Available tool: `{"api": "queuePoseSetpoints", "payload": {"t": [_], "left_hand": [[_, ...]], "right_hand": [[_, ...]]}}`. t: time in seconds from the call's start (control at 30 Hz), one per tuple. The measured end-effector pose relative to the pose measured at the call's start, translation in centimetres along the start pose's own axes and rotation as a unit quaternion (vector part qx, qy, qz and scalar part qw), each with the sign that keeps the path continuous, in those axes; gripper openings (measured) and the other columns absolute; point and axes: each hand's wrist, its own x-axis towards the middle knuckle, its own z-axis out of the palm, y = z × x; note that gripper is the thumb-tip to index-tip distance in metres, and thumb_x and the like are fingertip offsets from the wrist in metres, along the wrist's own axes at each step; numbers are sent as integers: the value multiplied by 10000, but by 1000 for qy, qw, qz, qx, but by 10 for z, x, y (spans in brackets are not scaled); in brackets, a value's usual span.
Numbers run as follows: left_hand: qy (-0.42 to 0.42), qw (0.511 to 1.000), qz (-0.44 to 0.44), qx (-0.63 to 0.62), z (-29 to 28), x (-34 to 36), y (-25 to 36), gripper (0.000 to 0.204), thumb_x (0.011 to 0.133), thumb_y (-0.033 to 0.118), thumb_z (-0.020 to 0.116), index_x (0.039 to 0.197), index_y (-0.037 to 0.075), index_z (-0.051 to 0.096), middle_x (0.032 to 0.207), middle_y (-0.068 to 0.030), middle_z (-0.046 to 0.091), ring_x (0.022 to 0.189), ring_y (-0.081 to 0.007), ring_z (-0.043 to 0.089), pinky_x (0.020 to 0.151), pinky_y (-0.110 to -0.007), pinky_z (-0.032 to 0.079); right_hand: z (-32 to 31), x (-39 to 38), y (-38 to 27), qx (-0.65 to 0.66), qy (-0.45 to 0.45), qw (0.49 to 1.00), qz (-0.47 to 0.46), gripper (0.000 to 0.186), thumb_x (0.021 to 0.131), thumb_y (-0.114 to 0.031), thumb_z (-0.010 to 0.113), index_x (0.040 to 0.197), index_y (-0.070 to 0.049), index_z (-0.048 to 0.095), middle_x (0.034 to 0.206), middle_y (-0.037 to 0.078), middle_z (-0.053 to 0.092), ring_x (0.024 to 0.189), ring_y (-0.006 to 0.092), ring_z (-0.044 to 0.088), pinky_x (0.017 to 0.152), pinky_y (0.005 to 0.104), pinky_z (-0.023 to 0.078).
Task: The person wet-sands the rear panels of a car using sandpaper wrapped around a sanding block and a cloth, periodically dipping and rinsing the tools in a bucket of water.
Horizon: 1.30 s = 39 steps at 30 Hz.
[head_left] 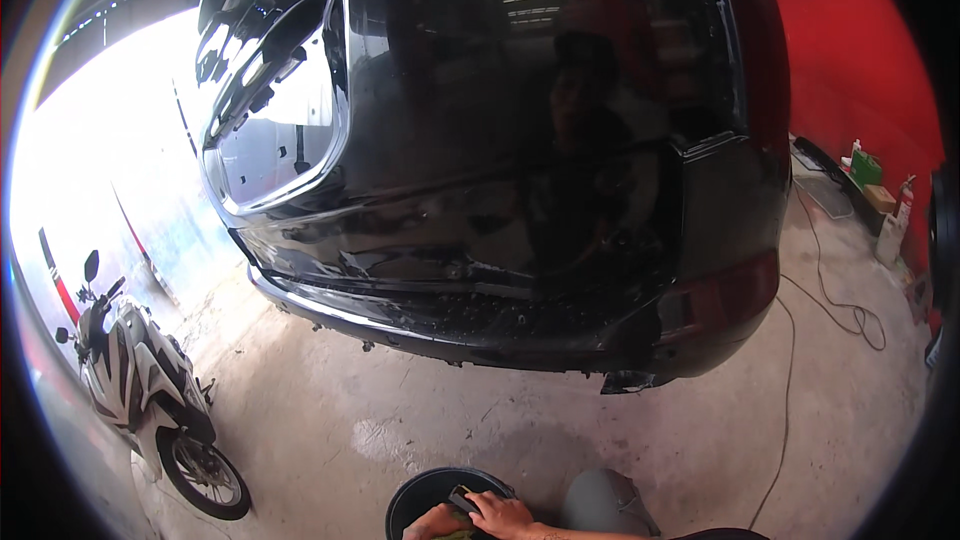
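Both hands are together over a black round bucket (pixel 399 500) on the floor at the lower edge. My right hand (pixel 500 516) is closed around a small dark block (pixel 461 502) with a yellowish edge, like a sanding block. Beside it my left hand (pixel 430 522) is closed, with a crumpled green cloth-like piece (pixel 457 535) at its fingers, partly cut off by the picture's edge. Ahead stands the rear of a black car (pixel 480 180), its panels bare and a dark opening where parts are off. The bucket's contents are mostly hidden by my hands.
A white and black motorbike (pixel 150 380) is parked at the left. My knee in grey trousers (pixel 603 502) is right of the bucket. A cable (pixel 788 390) runs over the concrete floor (pixel 330 410) at the right. Bottles and boxes (pixel 880 198) stand by the red wall (pixel 850 50).
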Motion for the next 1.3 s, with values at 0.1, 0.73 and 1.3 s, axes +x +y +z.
{"api": "queuePoseSetpoints", "payload": {"t": [0.1, 0.73, 1.3], "left_hand": [[3, 1000, -12, -15, 1, 1, -5, 498, 887, 340, 714, 1298, 71, 636, 1202, -135, 718, 1108, -291, 676, 970, -371, 512], [-54, 995, -86, -13, -25, -17, 51, 526, 806, 403, 762, 1175, 33, 705, 1134, -217, 720, 1099, -332, 678, 942, -392, 513], [-56, 981, -118, -147, -16, -23, 61, 406, 851, 305, 747, 1097, -16, 708, 982, -134, 740, 939, -193, 686, 869, -353, 525]], "right_hand": [[-8, -3, -10, -20, 17, 1000, -13, 471, 926, -335, 621, 1356, -184, 502, 1117, 114, 659, 859, 336, 724, 681, 478, 597], [-19, -4, -22, 79, -61, 987, 130, 471, 925, -300, 624, 1387, -239, 556, 1296, 68, 602, 1103, 369, 612, 940, 521, 481], [-15, -1, 2, 84, 85, 993, 17, 444, 924, -361, 643, 1313, -165, 560, 1056, 58, 665, 779, 299, 701, 579, 421, 576]]}}
